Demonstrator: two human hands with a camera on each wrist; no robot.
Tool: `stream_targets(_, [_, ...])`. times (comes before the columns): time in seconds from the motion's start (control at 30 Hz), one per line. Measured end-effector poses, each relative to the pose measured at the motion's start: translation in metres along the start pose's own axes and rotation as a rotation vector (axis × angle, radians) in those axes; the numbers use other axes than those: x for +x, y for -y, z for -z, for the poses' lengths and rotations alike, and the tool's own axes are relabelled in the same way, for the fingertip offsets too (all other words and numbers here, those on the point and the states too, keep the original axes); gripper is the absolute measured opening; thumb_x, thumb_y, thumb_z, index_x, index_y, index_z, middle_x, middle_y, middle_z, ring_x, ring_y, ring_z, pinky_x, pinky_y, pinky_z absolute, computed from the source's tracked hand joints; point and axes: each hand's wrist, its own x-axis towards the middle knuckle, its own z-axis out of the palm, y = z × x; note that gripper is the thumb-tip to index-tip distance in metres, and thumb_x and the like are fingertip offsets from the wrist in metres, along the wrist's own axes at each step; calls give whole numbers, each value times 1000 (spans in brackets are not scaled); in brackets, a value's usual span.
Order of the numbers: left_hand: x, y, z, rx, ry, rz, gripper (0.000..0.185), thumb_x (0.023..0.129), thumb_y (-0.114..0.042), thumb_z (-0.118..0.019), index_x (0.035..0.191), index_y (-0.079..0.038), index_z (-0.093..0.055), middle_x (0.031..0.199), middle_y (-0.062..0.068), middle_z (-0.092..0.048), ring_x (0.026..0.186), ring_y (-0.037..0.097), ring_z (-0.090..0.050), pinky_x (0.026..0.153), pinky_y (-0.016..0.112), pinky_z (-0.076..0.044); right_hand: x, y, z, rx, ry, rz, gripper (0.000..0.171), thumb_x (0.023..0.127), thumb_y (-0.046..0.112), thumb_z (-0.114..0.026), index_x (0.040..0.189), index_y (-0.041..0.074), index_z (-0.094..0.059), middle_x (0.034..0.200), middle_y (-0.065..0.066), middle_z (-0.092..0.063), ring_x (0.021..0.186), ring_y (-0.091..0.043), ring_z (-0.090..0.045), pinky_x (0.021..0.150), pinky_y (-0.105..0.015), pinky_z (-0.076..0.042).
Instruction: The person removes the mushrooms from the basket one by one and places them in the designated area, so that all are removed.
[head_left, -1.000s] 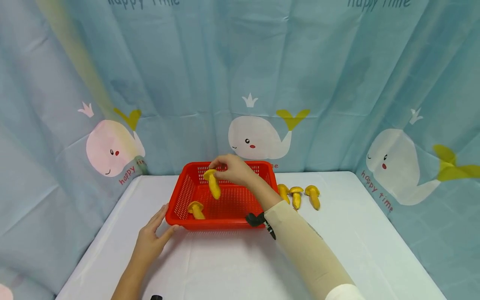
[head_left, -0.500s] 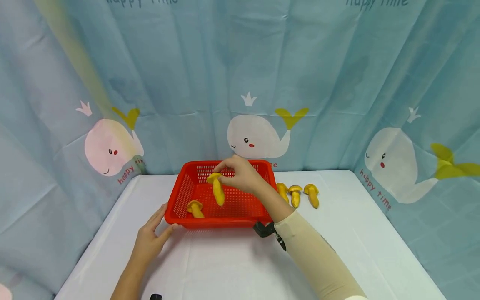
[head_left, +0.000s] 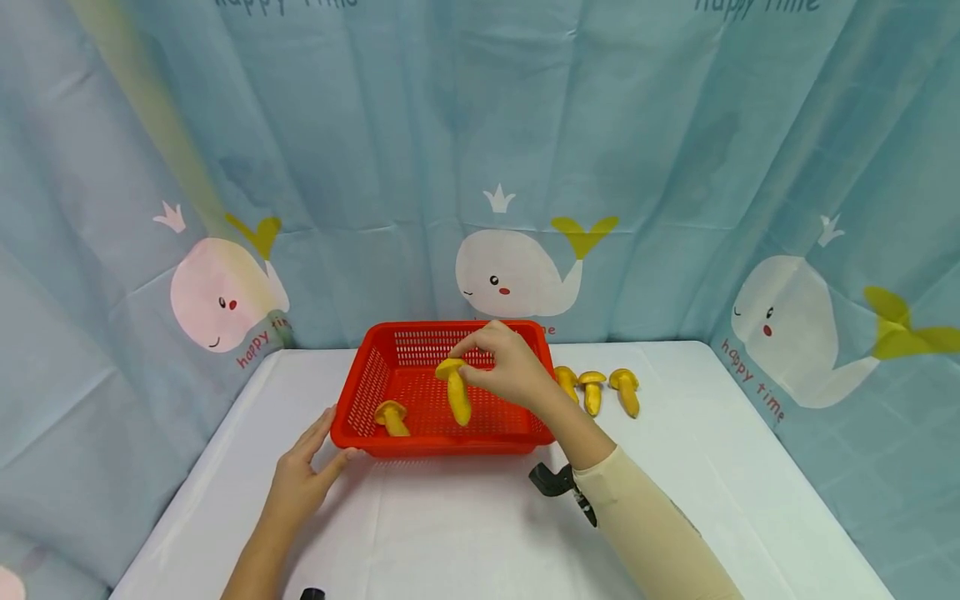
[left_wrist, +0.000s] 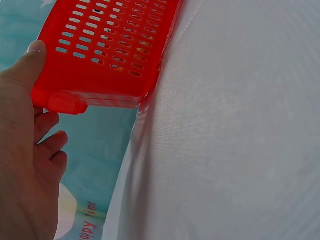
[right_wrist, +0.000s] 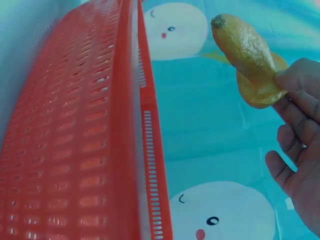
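My right hand (head_left: 508, 367) pinches a yellow mushroom (head_left: 459, 398) by its cap, thumb and fingertips on either side. Held over the red plastic basket (head_left: 450, 447), the mushroom hangs stem down. In the right wrist view the same mushroom (right_wrist: 245, 47) shows its darker stem end. At the basket's near left corner, my left hand (head_left: 300, 483) holds on with the thumb on the front wall and the fingers along the left side. The left wrist view shows those fingers curled by the rim. Another mushroom (head_left: 392, 418) lies inside the basket, near its left front corner.
Right of the basket, three more mushrooms lie on the white table (head_left: 450, 533): one (head_left: 567, 382) partly hidden by the basket, one (head_left: 592, 393) beside it, and one (head_left: 626, 392) farthest right. A blue curtain (head_left: 375, 167) with whale prints surrounds the table. A small black object (head_left: 312, 594) shows at the bottom edge.
My right hand has moved right and a little nearer with the pinched mushroom, from the basket's back left toward its middle. The left hand and the basket have stayed put.
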Motion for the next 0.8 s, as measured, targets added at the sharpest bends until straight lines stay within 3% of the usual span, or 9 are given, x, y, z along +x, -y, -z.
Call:
stream_targets(0.37, [2,-3,0,-13,11,14,83,85,-30,-85,157,-26,-43,159,1,-47,144,29,-47,100,0,-27,-25,-11,15,-40,-71,20,19,90,17,-74,103,30,-76,100,17,-68,103,-8,-54,82,-40,-57])
stream_targets(0.6, [-1,0,1,-13,-12,-11,82,85,-29,-86,156,-21,-46,157,6,-49,144,26,-47,100,-2,-25,-42,-18,21,-31,-76,-15,18,91,19,-75,103,32,-75,99,12,-67,99,-12,-54,76,-35,-55])
stream_targets(0.8, [-1,0,0,-14,-3,6,82,85,-30,-85,156,-21,-45,157,4,-48,144,26,-47,100,-1,-26,-57,-26,28,-25,-108,-15,21,90,17,-77,105,32,-76,104,13,-69,106,-7,-54,87,-37,-55])
